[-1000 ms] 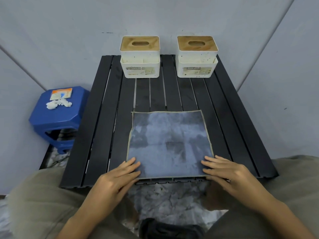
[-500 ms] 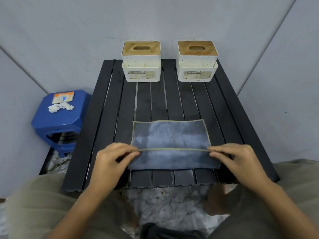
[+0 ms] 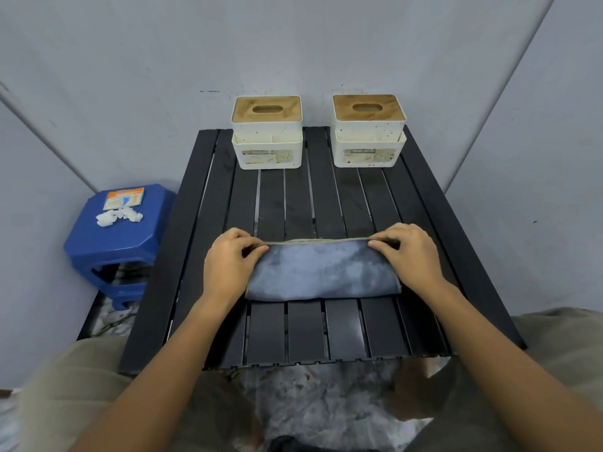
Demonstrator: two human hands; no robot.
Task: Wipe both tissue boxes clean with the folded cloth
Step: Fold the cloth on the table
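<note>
cloth [image 3: 321, 272] now folded in half, both hands [image 3: 228, 264] [image 3: 409, 252] pinching its far corners.

Two bare forearms reach forward from the bottom of the view, angled slightly inward toward each other. The left hand [image 3: 228, 265] lies palm down, knuckles up, with its fingers curled and thumb tucked in, pinching the far left corner of the cloth [image 3: 321, 272]. The right hand [image 3: 409, 256] mirrors it on the opposite side, palm down, fingers bent and thumb pressed in, pinching the far right corner. Both wrists are straight and low. The hands sit level with each other, well apart.
</note>
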